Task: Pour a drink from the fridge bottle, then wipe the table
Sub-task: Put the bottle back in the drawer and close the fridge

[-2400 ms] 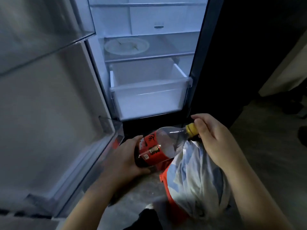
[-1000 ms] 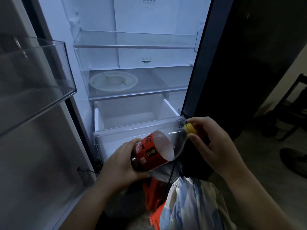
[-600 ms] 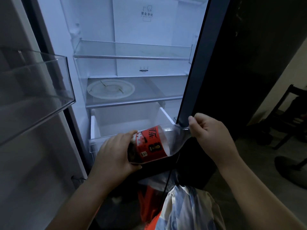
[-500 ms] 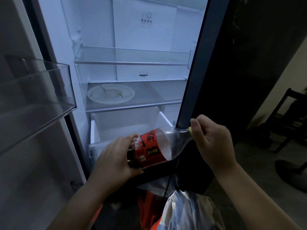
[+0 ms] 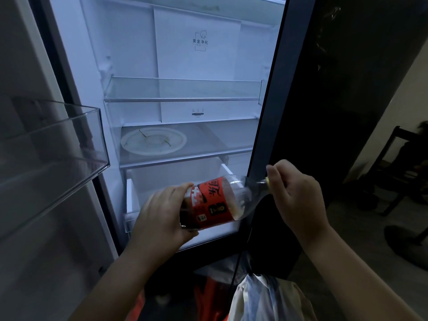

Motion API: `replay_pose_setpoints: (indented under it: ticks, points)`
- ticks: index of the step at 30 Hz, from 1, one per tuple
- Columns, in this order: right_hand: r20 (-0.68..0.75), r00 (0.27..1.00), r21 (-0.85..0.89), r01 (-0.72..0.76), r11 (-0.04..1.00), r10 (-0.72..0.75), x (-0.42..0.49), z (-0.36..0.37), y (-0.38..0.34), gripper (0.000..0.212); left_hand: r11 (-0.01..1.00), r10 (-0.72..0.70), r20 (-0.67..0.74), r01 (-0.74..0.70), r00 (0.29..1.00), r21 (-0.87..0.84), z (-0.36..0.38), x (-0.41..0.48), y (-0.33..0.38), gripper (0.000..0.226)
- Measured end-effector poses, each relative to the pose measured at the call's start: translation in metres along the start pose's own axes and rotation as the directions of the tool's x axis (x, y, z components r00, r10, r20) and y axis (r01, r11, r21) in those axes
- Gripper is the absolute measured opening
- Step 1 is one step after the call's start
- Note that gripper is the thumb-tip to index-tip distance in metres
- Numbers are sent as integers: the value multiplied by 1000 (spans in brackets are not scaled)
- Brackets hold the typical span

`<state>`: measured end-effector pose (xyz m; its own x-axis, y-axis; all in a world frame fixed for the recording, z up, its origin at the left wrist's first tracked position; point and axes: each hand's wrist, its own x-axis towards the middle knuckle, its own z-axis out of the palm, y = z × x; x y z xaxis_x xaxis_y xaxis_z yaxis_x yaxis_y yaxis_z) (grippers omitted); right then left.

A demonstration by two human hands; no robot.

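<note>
Both hands hold a red-labelled bottle (image 5: 213, 202) tilted before the open fridge (image 5: 185, 66), left hand (image 5: 159, 216) gripping its base, right hand (image 5: 296, 193) its cap.

My room is dark, a pale wall (image 5: 391, 107) is on my right, a dark chair (image 5: 398, 167) stands near it

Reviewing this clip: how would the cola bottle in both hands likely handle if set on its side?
The bottle is round, so it would probably roll. Dark liquid fills only the bottom part, so it is likely light and sloshes. The thin clear plastic may flex under the left hand.
</note>
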<state>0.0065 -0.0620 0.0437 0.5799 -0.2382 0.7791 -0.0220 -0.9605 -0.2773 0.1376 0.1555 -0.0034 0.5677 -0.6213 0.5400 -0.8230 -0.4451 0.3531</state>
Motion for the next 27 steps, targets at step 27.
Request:
replay_pose_setpoints:
  ticks: [27]
  points:
    - [13,1000,-18,8,1000,-7,23,7,-2,30,994,-46,19,48,999,-100,5,11,-12,86]
